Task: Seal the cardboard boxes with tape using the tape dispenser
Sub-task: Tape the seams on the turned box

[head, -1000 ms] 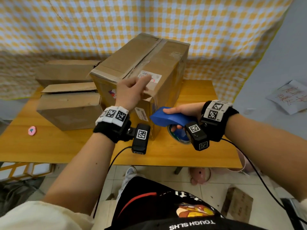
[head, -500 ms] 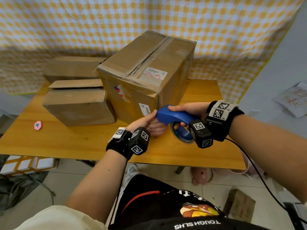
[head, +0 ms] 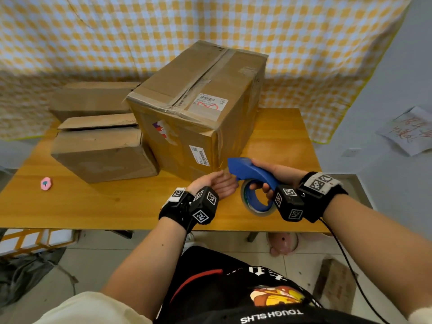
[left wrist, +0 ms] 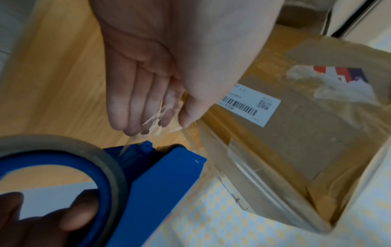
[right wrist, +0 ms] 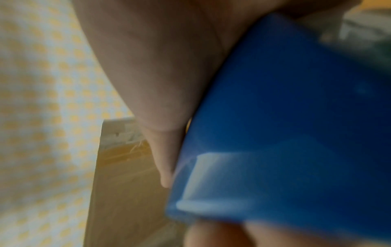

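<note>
My right hand (head: 272, 176) grips the blue plastic tape dispenser (head: 251, 174) at middle right, my left hand (left wrist: 156, 93) pinches its crinkly clear tape end (left wrist: 157, 115) (by the big brown cardboard box (head: 198, 113) mid-frame), which could twist and stick to itself.

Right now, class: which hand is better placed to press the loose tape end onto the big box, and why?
The left hand: its fingers already pinch the tape end beside the big box. The right hand grips the tape dispenser.
</note>
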